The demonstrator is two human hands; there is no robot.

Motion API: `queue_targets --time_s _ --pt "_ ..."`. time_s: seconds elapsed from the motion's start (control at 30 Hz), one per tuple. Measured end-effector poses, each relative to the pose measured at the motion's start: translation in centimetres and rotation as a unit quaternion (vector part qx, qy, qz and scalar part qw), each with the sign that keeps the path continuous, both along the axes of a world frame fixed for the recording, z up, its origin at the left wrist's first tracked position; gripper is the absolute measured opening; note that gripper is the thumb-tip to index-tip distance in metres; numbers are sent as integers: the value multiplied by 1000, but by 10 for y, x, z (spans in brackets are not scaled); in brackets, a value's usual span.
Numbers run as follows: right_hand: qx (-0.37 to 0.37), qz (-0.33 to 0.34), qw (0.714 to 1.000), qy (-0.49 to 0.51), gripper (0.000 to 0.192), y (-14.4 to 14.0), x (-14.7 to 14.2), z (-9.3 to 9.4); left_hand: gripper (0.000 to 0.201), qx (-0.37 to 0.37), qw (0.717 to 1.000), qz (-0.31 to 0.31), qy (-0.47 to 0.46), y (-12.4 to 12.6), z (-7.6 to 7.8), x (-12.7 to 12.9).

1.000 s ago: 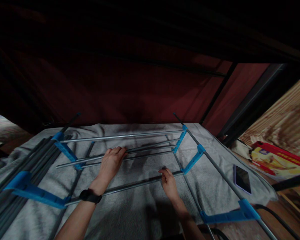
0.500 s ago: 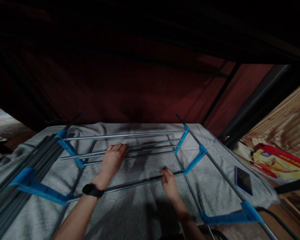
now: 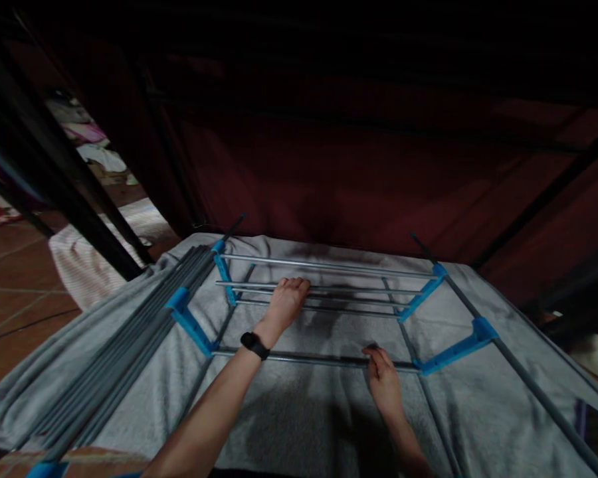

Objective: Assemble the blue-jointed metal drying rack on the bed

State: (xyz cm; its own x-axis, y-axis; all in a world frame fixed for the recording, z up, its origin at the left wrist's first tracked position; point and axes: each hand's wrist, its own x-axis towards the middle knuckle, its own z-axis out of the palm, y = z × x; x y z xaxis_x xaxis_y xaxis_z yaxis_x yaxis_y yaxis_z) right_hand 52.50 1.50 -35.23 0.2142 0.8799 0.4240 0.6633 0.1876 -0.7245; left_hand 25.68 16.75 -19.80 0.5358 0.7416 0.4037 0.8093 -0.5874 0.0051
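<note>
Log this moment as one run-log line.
left hand: resting on middle rods | right hand: gripping near rod | rack on grey towel | spare rods at left

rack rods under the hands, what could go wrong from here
The right hand grips the near rod close to a blue connector; a finger might get pinched if the rod slides in. The left hand rests on the thin middle rods, which may bend or pop out under weight. The loose poles lie on the towel near its left edge and could roll off.
</note>
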Motion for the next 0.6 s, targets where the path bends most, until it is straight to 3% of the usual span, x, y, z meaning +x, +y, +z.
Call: queue_targets --time_s 0.6 --pt "-32 3 997 -70 35 -2 5 -8 15 -35 999 14 7 1 -13 0"
